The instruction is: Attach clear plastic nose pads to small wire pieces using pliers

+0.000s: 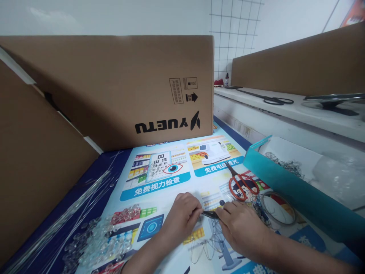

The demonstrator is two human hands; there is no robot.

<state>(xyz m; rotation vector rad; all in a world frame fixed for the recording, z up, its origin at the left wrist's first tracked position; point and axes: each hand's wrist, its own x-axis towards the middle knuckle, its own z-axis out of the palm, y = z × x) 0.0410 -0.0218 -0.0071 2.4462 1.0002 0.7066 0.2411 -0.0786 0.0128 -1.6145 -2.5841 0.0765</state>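
Observation:
My right hand (242,226) is closed round a dark tool that looks like pliers (210,214), its tip pointing left. Close to that tip, my left hand (182,213) is pinched shut; whatever sits between its fingers is too small to make out. Bent thin wire pieces (203,253) lie on the printed sheet below and between my hands. Beyond my right hand are scissors with orange handles (242,186) and a round ring-shaped roll (278,207). Many small clear beads (104,238) are heaped to the left of my left forearm.
Long straight wires (76,207) lie along the left edge. Large cardboard panels (114,91) stand at the back and left. At right, a teal box (288,194) holds tangled wire pieces (285,164) and a clear plastic bag (339,173). Black scissors (275,100) rest on a white ledge.

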